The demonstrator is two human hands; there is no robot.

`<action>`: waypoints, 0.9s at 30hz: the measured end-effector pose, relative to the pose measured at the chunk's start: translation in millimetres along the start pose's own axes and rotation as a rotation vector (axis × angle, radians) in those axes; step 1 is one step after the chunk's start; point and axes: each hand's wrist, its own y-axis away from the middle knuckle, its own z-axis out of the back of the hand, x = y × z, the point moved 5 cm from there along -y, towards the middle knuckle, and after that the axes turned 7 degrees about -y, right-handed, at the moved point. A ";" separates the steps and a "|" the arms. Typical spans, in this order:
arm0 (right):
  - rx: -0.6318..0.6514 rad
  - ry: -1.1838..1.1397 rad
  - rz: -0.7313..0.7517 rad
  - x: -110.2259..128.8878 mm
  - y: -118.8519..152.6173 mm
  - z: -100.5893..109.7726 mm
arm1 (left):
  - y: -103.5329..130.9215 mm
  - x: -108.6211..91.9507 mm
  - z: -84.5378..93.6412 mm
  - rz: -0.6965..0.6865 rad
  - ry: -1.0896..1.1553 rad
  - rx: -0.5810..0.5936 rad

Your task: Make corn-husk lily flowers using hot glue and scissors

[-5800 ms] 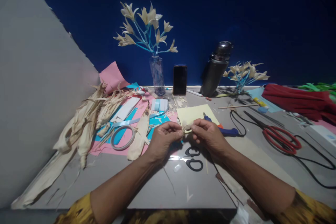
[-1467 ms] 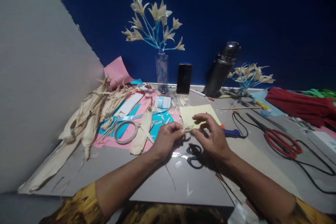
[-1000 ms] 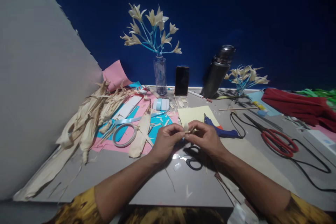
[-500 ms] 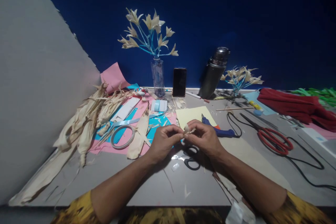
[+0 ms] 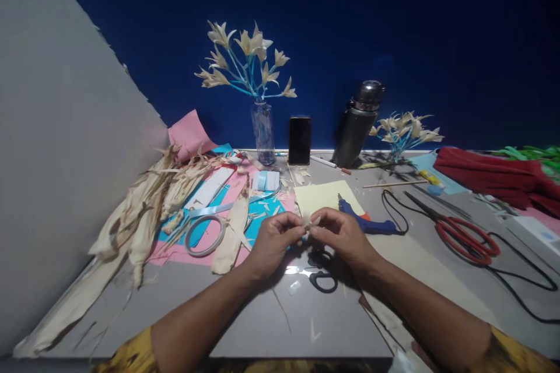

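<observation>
My left hand (image 5: 279, 245) and my right hand (image 5: 342, 240) meet at the middle of the table, thumbs and fingers pinched together. Between the fingertips is a small cream piece of corn husk (image 5: 307, 222), mostly covered by them. Black-handled scissors (image 5: 322, 281) lie just under my hands. A blue glue gun (image 5: 371, 225) rests right of my right hand, partly on a pale yellow paper (image 5: 321, 193). Left of my left hand are a flat strip of husk (image 5: 231, 239) and a grey tape roll (image 5: 189, 239).
Dried corn husks (image 5: 120, 218) pile up at the left. Behind stand a clear bottle (image 5: 262, 134) of husk flowers (image 5: 251, 49), a phone (image 5: 300, 140) and a dark flask (image 5: 356, 131). Large red-handled shears (image 5: 468, 239) and a black cord (image 5: 520, 277) lie right, before a red cloth (image 5: 485, 178).
The view has shifted slightly, so the table's things sit a little lower. My fingers have turned the husk piece a little, and less of it shows now.
</observation>
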 end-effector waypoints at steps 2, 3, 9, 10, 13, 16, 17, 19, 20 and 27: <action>0.006 -0.014 -0.019 -0.7 -0.8 -0.3 | 0.6 -0.9 -0.7 -0.005 -0.031 0.004; 0.003 -0.016 -0.025 -0.9 -1.0 -0.5 | 1.0 -1.4 -1.2 -0.011 -0.048 0.007; -0.051 -0.035 -0.049 0.0 1.0 -1.3 | 2.4 -8.6 -1.0 -0.180 -0.201 -0.025; -0.059 -0.042 -0.054 -0.1 1.4 -1.3 | 2.7 -10.5 -1.0 -0.227 -0.237 -0.028; -0.058 -0.068 -0.063 -0.4 2.0 -1.7 | 3.2 -13.0 -1.3 -0.314 -0.309 -0.023; -0.048 -0.105 -0.082 -1.0 1.9 -1.9 | 1.1 -10.0 -1.8 -0.279 -0.283 0.006; -0.050 -0.117 -0.087 -1.0 1.8 -1.6 | 0.0 -8.1 -2.0 -0.247 -0.257 0.020; -0.077 -0.138 -0.081 -0.1 1.3 0.8 | -2.7 -3.9 -1.9 -0.171 -0.201 0.036; -0.107 -0.144 -0.072 0.5 1.0 3.3 | -4.0 -2.2 -1.5 -0.139 -0.181 0.036; -0.239 -0.071 0.002 7.6 -1.4 20.1 | -9.0 -3.0 9.3 -0.167 -0.274 -0.058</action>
